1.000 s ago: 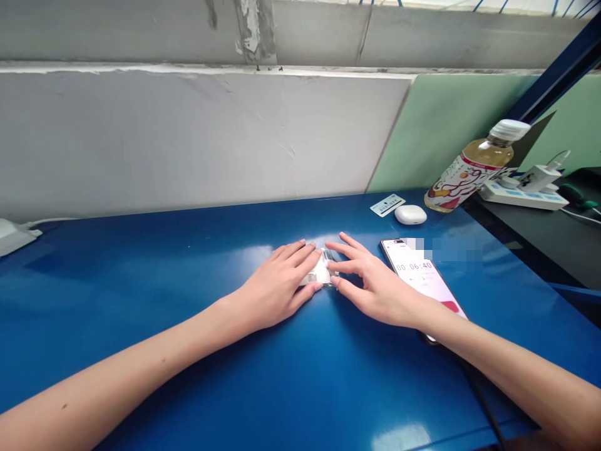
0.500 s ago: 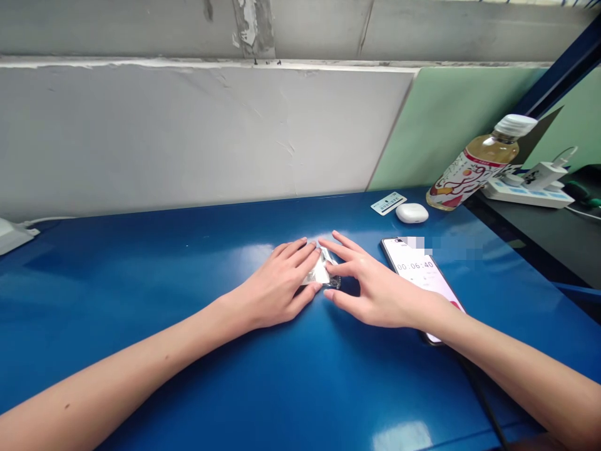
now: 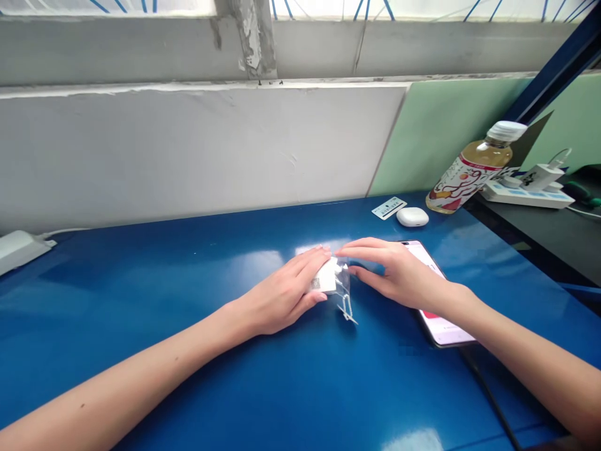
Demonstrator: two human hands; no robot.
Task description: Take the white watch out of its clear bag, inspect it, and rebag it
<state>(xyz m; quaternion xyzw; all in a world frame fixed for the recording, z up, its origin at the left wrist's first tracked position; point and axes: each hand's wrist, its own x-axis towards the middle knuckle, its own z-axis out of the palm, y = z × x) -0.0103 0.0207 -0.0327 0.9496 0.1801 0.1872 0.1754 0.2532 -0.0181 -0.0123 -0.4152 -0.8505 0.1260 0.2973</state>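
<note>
One hand pins the packet, the other waits at its edge

From where I stand, the person's left hand (image 3: 287,294) is closed on a small clear packet (image 3: 344,283), fingers laid across its top and thumb along the near side. I'd guess that broad hold is there to keep something so light and slippery from skating over the glossy blue table (image 3: 225,394). The right hand (image 3: 399,268) is open at the packet's other end, thumb and fingers apart; whether its fingertips touch the plastic, I can't tell. Its wrist passes over a phone (image 3: 453,329), perhaps set there to be within glancing reach.

The packet lies between the two hands, partly hidden under the left. A white card (image 3: 325,276) with a small grey printed patch shows beside the left fingers; past it the plastic is crinkled and shiny. A thin white looped piece (image 3: 347,309) juts toward the person, just right of the left thumb; what it is, I can't make out.
</note>
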